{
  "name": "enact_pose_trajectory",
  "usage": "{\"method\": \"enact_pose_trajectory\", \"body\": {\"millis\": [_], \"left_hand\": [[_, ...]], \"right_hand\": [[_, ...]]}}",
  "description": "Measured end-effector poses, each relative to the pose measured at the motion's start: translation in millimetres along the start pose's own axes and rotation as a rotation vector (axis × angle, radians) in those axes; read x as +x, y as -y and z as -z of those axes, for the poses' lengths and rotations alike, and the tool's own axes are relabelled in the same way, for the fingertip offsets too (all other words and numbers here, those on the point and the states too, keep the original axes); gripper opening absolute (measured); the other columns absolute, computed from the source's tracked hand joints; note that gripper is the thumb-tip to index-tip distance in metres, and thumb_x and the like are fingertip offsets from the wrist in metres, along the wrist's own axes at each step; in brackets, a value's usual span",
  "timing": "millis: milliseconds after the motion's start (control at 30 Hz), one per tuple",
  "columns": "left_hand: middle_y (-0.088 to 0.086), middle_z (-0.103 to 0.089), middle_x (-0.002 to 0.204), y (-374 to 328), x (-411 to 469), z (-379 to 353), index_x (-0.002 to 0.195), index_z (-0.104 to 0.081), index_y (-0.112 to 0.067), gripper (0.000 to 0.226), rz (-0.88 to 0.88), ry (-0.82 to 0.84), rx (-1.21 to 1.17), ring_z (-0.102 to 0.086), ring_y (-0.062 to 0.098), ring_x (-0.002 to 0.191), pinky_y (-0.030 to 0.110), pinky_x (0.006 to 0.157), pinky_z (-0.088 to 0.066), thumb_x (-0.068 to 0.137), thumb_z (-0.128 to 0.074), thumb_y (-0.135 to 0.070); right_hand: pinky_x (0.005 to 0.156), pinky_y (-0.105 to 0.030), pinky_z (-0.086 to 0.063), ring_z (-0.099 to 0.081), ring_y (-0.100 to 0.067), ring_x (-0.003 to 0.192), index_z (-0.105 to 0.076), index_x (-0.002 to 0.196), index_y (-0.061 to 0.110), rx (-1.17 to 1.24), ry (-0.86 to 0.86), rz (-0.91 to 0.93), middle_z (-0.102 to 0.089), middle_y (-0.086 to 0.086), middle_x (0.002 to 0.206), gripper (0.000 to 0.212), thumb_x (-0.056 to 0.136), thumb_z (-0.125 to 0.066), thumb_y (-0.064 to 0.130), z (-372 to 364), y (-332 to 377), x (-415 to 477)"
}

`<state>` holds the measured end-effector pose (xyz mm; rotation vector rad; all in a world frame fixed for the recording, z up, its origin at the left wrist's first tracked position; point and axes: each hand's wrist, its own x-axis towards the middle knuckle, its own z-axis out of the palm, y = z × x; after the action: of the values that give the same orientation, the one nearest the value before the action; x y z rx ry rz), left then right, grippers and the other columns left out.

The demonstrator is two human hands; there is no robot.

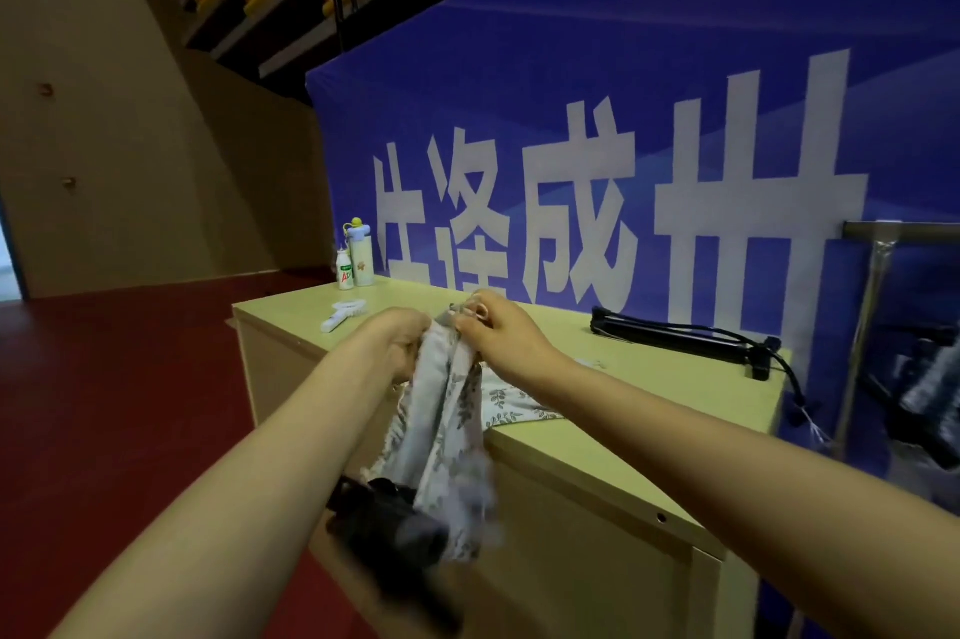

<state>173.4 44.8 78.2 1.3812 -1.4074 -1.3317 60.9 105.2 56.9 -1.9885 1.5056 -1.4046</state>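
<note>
A light cloth with a grey leaf print (447,420) hangs bunched in front of the pale wooden table (649,394). My left hand (402,342) grips its upper edge from the left. My right hand (491,326) pinches the top of the cloth from the right, fingers curled. A dark blurred piece of fabric (389,529) dangles at the lower end of the cloth. Another leaf-print cloth (514,404) lies flat on the table under my right wrist.
A small white bottle (344,269), a tall flask with a yellow cap (361,253) and a white brush (343,315) stand at the table's far left corner. A black folded tripod (685,338) lies at the back right. A blue banner (623,118) hangs behind; a metal rack (878,274) stands at the right.
</note>
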Motion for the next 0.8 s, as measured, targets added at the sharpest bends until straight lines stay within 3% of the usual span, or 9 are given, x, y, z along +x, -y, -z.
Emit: {"method": "enact_pose_trajectory", "body": {"millis": [100,200,300,400,500,600,800], "left_hand": [[0.012,-0.049,0.074,9,5,-2,0.068,-0.048,-0.004,0.034,-0.05,0.07,0.02,-0.049,0.024,0.084,0.032,0.083,-0.042,0.099,-0.035,-0.012],[0.015,-0.054,0.072,0,-24,-15,0.07,-0.05,-0.001,0.032,-0.014,0.193,-0.021,-0.053,0.027,0.072,0.035,0.07,-0.046,0.098,-0.034,-0.006],[0.015,-0.066,0.056,-9,-37,-40,0.076,-0.056,0.002,0.031,0.008,0.307,0.033,-0.058,0.026,0.068,0.039,0.069,-0.05,0.099,-0.039,-0.01],[0.011,-0.064,0.044,-15,-53,-63,0.072,-0.059,0.0,0.034,-0.018,0.395,0.027,-0.064,0.023,0.056,0.034,0.066,-0.052,0.099,-0.041,-0.012],[0.008,-0.063,0.042,-21,-68,-89,0.067,-0.057,-0.003,0.037,-0.038,0.486,0.053,-0.063,0.018,0.037,0.03,0.055,-0.055,0.099,-0.043,-0.016],[0.008,-0.061,0.038,-31,-87,-114,0.063,-0.054,-0.003,0.041,-0.073,0.551,0.083,-0.06,0.017,0.031,0.022,0.037,-0.052,0.099,-0.042,-0.019],[0.015,-0.061,0.04,-58,-126,-178,0.059,-0.057,0.002,0.051,-0.118,0.795,0.017,-0.06,0.021,0.031,0.027,0.034,-0.052,0.101,-0.039,-0.021]], "right_hand": [[0.075,-0.029,-0.044,-0.052,-0.012,0.083,-0.051,0.096,0.016,0.04,-0.046,-0.016,-0.051,0.008,0.085,0.012,0.098,-0.044,0.025,7,2,-12],[0.075,-0.031,-0.045,-0.052,-0.016,0.085,-0.051,0.098,0.014,0.055,-0.082,-0.032,-0.052,0.005,0.086,0.014,0.099,-0.041,0.023,19,4,-25],[0.069,-0.029,-0.043,-0.052,-0.014,0.077,-0.052,0.084,0.016,0.054,-0.113,-0.045,-0.053,0.003,0.079,0.018,0.099,-0.044,0.023,35,4,-38],[0.071,-0.034,-0.048,-0.055,-0.017,0.075,-0.05,0.076,0.02,0.056,-0.129,-0.072,-0.056,-0.003,0.079,0.023,0.098,-0.045,0.023,53,8,-51],[0.064,-0.026,-0.044,-0.051,-0.013,0.068,-0.048,0.073,0.018,0.05,-0.203,-0.074,-0.053,-0.002,0.074,0.026,0.098,-0.045,0.02,77,15,-68],[0.059,-0.021,-0.041,-0.051,-0.01,0.066,-0.049,0.073,0.018,0.077,-0.298,-0.091,-0.052,0.0,0.072,0.026,0.098,-0.045,0.019,101,22,-83],[0.055,-0.021,-0.035,-0.045,-0.008,0.057,-0.048,0.066,0.019,-0.038,-0.509,-0.107,-0.047,0.002,0.063,0.031,0.097,-0.046,0.018,164,37,-116]]}}
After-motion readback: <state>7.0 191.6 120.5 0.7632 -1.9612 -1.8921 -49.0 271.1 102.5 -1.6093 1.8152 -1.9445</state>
